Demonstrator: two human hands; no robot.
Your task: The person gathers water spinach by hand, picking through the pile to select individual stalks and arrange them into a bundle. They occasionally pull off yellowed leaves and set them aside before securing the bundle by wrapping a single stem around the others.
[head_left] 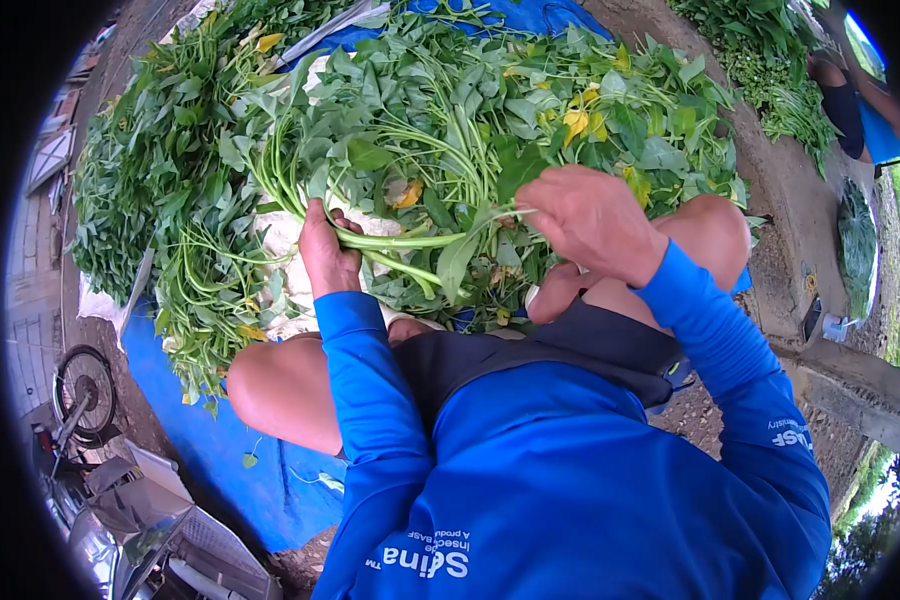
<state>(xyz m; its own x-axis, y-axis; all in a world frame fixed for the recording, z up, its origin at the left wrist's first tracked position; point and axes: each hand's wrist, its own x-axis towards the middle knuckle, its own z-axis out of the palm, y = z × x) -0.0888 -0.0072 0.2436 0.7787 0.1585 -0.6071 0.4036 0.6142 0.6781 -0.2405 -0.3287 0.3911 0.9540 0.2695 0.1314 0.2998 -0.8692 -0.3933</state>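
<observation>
My left hand (332, 250) is closed round a small bunch of water spinach (405, 243), its thick pale-green stem ends pointing right and its leaves fanning up and left. A large leaf (457, 268) hangs across the cut ends. To the right, my right hand (595, 225) is pinched at the thin tip of a leaf stalk (505, 213) beside the bunch. Beneath both hands spreads a big heap of loose water spinach (450, 130), with a few yellow leaves (576, 124) among the green. My fingertips on the right are partly hidden.
A darker pile of greens (160, 150) lies at the left, on a blue tarp (240, 470). Pale sacking (285, 250) shows under the stems. A parked motorbike (90, 395) stands lower left. Another person (865, 100) sits at upper right near more greens (770, 75).
</observation>
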